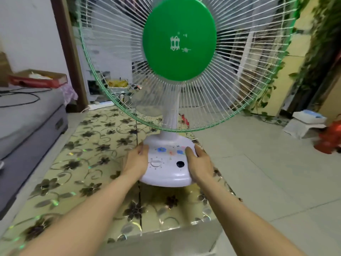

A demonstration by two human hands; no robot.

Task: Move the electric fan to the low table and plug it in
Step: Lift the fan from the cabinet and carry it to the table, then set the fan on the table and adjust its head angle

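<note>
The electric fan (167,170) has a white base, a white wire cage with a green rim and a green centre disc. It stands upright right in front of me, its base over the near right part of the low table (88,145), which has a beige flowered cover. My left hand (136,161) grips the base's left side. On the right side of the base sits my right hand (199,163), also gripping it. Whether the base rests on the cover or hovers just above it, I cannot tell. A white power strip (100,105) lies at the table's far end. The fan's plug is hidden.
A grey bed (27,122) with black cables runs along the left, a red box (36,79) at its far end. Pale tiled floor (258,172) spreads to the right, with a white low stool (304,124) and a red object (330,139) at the far right. Ivy climbs the yellow wall.
</note>
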